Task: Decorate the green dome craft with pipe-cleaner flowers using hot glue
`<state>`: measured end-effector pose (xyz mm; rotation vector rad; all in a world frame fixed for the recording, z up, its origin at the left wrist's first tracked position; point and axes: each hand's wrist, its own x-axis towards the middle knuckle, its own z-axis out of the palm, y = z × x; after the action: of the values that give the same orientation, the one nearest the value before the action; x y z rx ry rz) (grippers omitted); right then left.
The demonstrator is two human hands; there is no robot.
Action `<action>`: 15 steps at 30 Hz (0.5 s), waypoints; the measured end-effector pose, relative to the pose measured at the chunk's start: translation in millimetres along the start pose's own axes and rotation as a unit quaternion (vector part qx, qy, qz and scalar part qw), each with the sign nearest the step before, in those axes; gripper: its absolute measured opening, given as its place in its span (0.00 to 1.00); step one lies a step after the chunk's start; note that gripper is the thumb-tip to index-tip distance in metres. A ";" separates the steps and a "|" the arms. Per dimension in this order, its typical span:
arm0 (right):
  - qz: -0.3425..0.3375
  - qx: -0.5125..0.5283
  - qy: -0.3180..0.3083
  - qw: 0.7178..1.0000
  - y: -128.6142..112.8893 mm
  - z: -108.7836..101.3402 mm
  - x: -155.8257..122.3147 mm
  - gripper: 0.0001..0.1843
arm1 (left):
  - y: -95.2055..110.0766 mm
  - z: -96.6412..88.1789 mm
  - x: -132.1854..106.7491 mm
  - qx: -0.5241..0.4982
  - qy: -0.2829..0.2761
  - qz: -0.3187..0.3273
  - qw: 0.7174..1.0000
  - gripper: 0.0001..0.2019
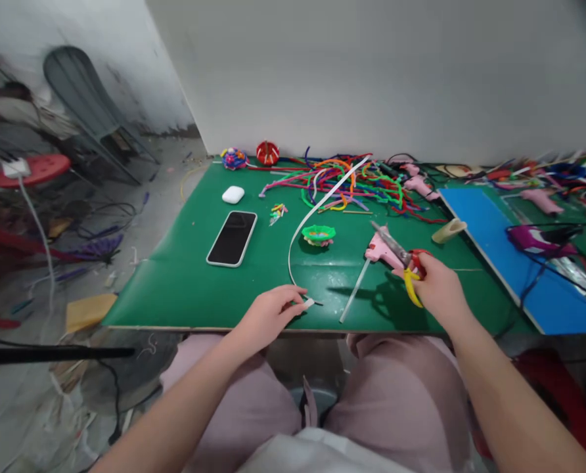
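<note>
My left hand (pixel 276 314) pinches one end of a long white strip (pixel 297 238) near the table's front edge. From there the strip arcs up and right, over the tangle of pipe cleaners. In my right hand (pixel 441 289) is a pair of scissors (pixel 396 248) with red and yellow handles, the blades pointing up and left. Beneath the scissors lies a pink glue gun (pixel 379 246) with a clear glue stick (pixel 356 289) reaching toward me. Between the hands, farther back, sits a small green fluted cup-like piece (pixel 318 234).
A phone (pixel 232 239) and a white earbud case (pixel 233 194) lie on the left of the green table (pixel 175 289). Colourful pipe cleaners (pixel 342 180) heap along the back. On the right are a bamboo piece (pixel 449 230), a blue board (pixel 514 256) and a purple tool (pixel 539 240) with a cord.
</note>
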<state>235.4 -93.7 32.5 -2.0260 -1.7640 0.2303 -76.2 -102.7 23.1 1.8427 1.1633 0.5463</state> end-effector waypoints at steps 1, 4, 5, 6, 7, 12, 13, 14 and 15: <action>-0.008 -0.042 0.001 0.999 4.4 1.4 4.7 0.11 | 0.2 1.4 3.1 0.020 -0.001 0.005 1.000 0.11; 0.005 -0.169 0.028 0.985 14.2 10.2 10.6 0.10 | -2.4 3.7 10.4 0.099 0.005 0.021 0.995 0.12; 0.008 -0.187 0.034 0.982 16.5 13.9 10.5 0.11 | -4.3 3.8 12.5 0.137 0.007 0.032 0.990 0.13; 0.011 -0.198 0.039 0.979 18.2 17.6 9.9 0.12 | -6.5 3.6 14.6 0.178 0.008 0.045 0.983 0.14; 0.011 -0.204 0.045 0.978 19.6 20.8 9.1 0.13 | -8.9 3.1 16.7 0.220 0.009 0.060 0.973 0.14; 0.014 -0.213 0.071 0.974 25.9 28.6 7.6 0.12 | -18.5 -4.5 26.2 0.339 -0.001 0.122 0.933 0.16; 0.015 -0.215 0.074 0.974 27.6 28.6 8.0 0.12 | -19.4 -8.2 28.0 0.337 -0.003 0.122 0.934 0.16; 0.019 -0.217 0.076 0.973 29.6 28.4 8.4 0.12 | -19.7 -13.0 30.0 0.330 -0.001 0.119 0.937 0.16; 0.024 -0.220 0.077 0.972 31.6 28.1 8.8 0.12 | -19.5 -19.1 32.5 0.319 0.008 0.111 0.941 0.15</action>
<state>254.0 -81.8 -4.6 -2.3124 -1.7844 -0.3269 -84.7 -62.1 14.2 2.5499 1.2427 0.3207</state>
